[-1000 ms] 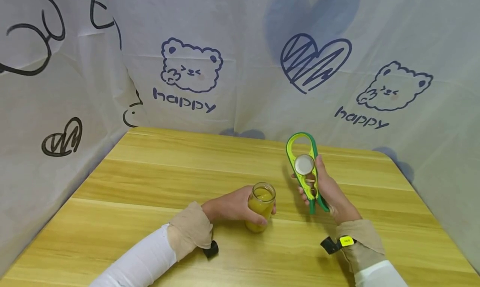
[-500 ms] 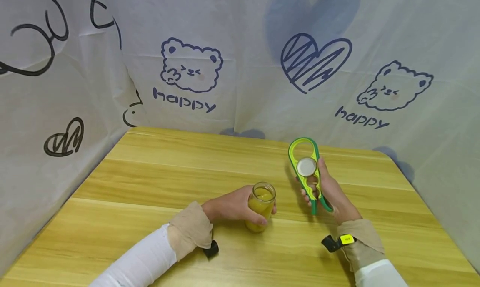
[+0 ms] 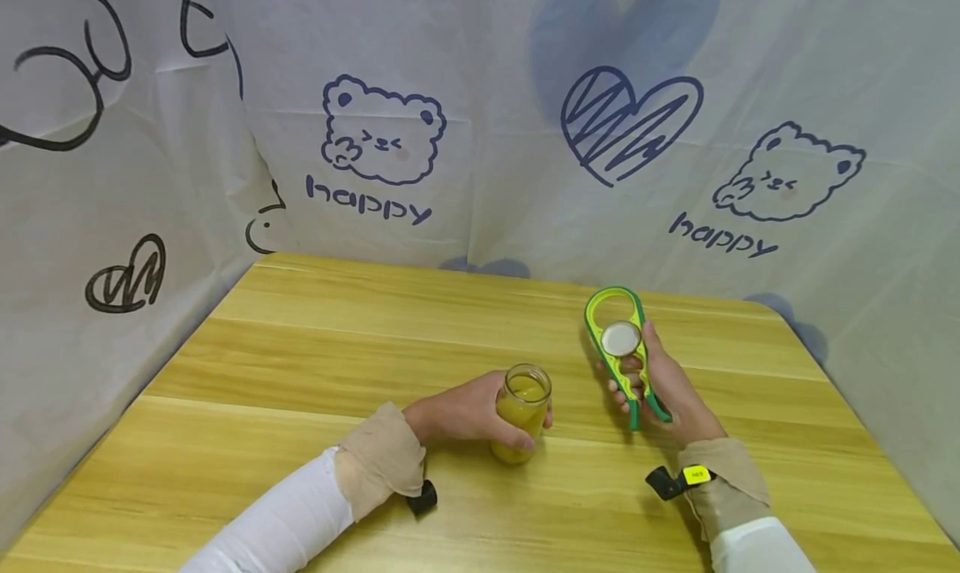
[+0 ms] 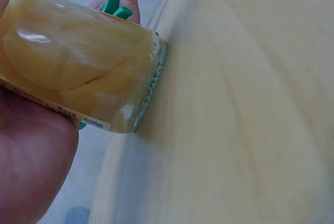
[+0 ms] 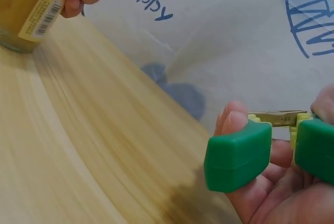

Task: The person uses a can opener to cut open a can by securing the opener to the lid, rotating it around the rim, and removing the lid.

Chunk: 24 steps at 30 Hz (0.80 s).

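My left hand [image 3: 472, 411] grips a glass jar [image 3: 522, 415] that stands upright on the table without its lid. Yellow fruit pieces in liquid show through the jar [image 4: 78, 51] in the left wrist view, and a label with a barcode [image 5: 47, 15] is on its side. To the right, my right hand [image 3: 667, 381] holds a green and yellow jar opener [image 3: 594, 327], its loop end pointing away from me. A round metal lid [image 3: 621, 338], pale inside face up, is caught between the opener's arms. Both green handle ends [image 5: 237, 156] stand apart in the right wrist view.
The wood-grain table [image 3: 300, 365] spreads out around both hands. White cloth [image 3: 510, 73] with bear and heart drawings hangs behind its back edge, and more cloth [image 3: 112, 373] closes off the left side.
My right hand has lowered the opener and lid a little toward me and slightly right. My left hand and the jar have stayed in place.
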Each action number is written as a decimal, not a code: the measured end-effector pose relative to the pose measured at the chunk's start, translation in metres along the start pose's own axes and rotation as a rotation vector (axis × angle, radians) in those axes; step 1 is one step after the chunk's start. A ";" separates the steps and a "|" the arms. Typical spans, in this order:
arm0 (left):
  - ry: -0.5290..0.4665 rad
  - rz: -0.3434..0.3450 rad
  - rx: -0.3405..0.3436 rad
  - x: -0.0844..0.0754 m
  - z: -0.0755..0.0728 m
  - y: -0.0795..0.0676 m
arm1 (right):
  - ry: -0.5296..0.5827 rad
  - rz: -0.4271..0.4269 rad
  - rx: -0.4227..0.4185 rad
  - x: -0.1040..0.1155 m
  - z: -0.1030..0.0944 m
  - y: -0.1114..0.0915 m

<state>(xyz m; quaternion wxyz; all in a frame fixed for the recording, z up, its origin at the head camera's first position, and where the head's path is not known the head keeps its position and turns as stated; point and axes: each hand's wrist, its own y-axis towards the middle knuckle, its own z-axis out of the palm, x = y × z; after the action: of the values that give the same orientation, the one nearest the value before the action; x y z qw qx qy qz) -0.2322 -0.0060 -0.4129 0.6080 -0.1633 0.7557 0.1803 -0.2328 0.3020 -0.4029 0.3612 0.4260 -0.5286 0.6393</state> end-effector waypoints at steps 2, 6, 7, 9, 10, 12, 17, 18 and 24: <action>0.000 -0.003 -0.001 0.000 0.000 0.000 | -0.001 0.004 -0.002 -0.001 -0.002 0.001; 0.002 -0.004 -0.003 0.000 -0.001 0.000 | -0.038 0.021 -0.012 -0.003 -0.005 0.001; 0.002 -0.004 -0.003 0.000 -0.001 0.000 | -0.053 0.026 -0.012 -0.004 -0.006 0.001; 0.003 -0.002 -0.004 0.001 -0.001 0.000 | -0.060 0.042 -0.027 -0.005 -0.006 0.001; 0.003 -0.002 -0.004 0.001 -0.001 0.000 | -0.059 0.049 -0.033 -0.005 -0.006 0.001; 0.003 -0.002 -0.005 0.002 -0.001 0.001 | -0.060 0.061 -0.044 -0.006 -0.007 0.001; 0.011 -0.007 -0.007 0.002 -0.001 0.001 | -0.065 0.078 -0.055 -0.006 -0.008 0.002; 0.011 -0.006 -0.007 0.002 -0.001 0.001 | -0.067 0.082 -0.055 -0.006 -0.008 0.002; 0.014 -0.003 -0.009 0.002 -0.001 0.001 | -0.053 0.105 -0.068 -0.007 -0.010 0.004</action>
<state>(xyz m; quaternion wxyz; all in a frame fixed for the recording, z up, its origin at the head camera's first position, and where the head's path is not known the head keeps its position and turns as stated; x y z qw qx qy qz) -0.2342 -0.0054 -0.4149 0.6022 -0.1687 0.7589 0.1815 -0.2357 0.3111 -0.4115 0.3271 0.4019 -0.5810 0.6276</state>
